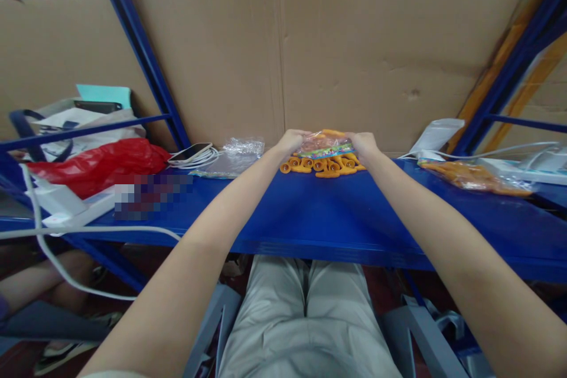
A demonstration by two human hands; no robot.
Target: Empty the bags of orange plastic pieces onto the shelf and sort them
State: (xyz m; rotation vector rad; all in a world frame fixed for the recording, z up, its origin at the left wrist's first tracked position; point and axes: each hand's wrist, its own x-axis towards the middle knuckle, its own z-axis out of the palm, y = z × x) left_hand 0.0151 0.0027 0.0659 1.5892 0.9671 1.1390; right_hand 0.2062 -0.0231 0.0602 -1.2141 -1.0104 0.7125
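Note:
A clear plastic bag (pixel 326 144) with a colourful printed strip is stretched between my two hands over the back of the shelf. My left hand (pixel 293 140) grips its left edge, and my right hand (pixel 364 144) grips the right one. Some orange shows through the film at the top. Just below the bag, several orange plastic pieces (pixel 328 166) with round hollow ends lie in a row on the blue shelf (pixel 310 212). What exactly these pieces are, I cannot make out.
To the left lie flat clear bags (pixel 230 159), a phone (pixel 197 153) with a coiled white cable, a red plastic bag (pixel 110 162) and a white power strip (pixel 84 212). Bagged orange pieces (pixel 473 176) lie right. Cardboard (pixel 354 53) stands behind; another person's leg shows lower left.

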